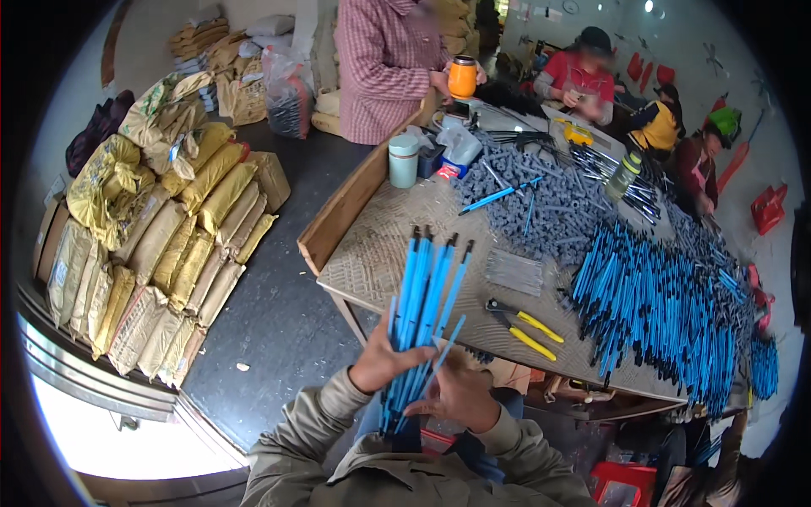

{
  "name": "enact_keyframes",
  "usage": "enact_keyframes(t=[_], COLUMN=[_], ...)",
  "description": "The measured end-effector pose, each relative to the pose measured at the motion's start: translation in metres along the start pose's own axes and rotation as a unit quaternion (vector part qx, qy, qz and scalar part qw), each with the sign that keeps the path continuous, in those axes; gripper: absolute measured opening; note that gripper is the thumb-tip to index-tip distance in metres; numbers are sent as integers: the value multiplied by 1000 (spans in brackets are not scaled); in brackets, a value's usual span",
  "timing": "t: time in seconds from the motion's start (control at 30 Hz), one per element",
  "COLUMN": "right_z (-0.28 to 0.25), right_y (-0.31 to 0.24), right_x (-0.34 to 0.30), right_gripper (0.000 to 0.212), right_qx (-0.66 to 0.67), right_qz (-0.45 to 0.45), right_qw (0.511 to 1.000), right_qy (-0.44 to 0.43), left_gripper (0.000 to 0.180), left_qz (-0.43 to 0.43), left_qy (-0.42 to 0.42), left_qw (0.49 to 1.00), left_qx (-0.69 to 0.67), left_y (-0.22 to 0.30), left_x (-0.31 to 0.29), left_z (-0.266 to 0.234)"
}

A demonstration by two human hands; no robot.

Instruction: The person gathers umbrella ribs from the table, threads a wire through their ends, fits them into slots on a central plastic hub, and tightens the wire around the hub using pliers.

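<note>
the left hand clasps black-tipped blue rods in its grip beside the counter; the right hand meets their lower part, its grip indiscernible.

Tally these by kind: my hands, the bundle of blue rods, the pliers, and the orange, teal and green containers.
Left hand and right hand: 2
Bundle of blue rods: 1
Pliers: 1
Orange container: 1
Teal container: 1
Green container: 1
Total: 7

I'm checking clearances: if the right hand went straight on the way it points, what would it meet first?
The right hand would probably meet the blue rods held by the left hand; depth there is unclear.
</note>
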State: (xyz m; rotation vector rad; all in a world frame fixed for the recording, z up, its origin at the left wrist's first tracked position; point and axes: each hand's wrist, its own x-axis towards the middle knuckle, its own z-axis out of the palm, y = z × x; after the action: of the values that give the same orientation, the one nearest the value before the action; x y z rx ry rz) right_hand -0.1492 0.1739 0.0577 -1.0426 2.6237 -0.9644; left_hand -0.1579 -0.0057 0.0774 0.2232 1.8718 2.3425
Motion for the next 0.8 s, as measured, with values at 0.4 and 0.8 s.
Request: enact_keyframes(t=[0.4, 0.8], right_z=[110, 182], right_y=[102, 165], right_x=[-75, -116], right_gripper=[67, 17], right_qx=[50, -16], right_qz=[-9, 39], right_qw=[999, 998], right_qy=[-6, 41], left_gripper=[108, 102], left_qz=[2, 18], left_qy=[113, 227], left_qw=[814, 711], left_qx=[570, 665], left_y=[28, 18], left_x=[149, 146], left_z=[-111, -110])
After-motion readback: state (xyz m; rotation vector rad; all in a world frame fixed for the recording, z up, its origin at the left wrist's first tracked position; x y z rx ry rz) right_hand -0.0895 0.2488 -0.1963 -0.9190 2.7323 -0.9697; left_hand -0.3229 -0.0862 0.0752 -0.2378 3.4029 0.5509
